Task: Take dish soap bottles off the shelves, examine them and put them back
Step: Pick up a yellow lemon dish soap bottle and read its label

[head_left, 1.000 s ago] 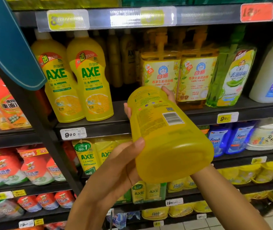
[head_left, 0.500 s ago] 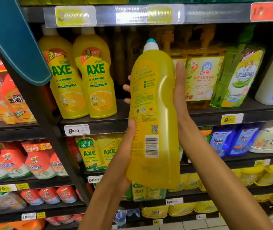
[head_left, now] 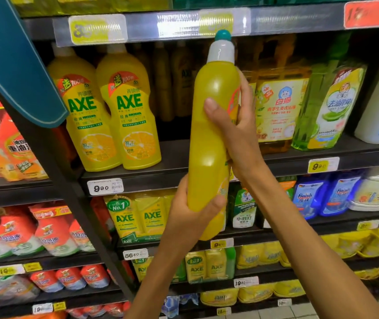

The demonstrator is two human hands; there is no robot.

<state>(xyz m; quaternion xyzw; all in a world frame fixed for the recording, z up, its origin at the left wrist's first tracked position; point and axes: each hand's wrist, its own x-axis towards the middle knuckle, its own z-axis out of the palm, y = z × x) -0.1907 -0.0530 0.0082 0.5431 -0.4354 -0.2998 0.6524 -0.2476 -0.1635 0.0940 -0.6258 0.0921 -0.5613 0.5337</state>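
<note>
Yellow dish soap bottle (head_left: 209, 143) held upright at frame centre, in front of the shelves, white neck and teal cap at 12 o'clock. Left hand (head_left: 193, 210) wraps the lower body from 7 o'clock, thumb across the front. Right hand (head_left: 234, 125) clasps the upper body from 3 o'clock, thumb on the near face. Two AXE bottles (head_left: 114, 116) stand on the shelf (head_left: 174, 173) at 9 o'clock; green refill pouch (head_left: 328, 107) at 3 o'clock.

The tall plastic dish soap bottle (head_left: 209, 143) is yellow, with a white neck and teal cap (head_left: 222, 35). Two yellow AXE bottles (head_left: 114, 116) carry green letters and lemon-slice pictures.
</note>
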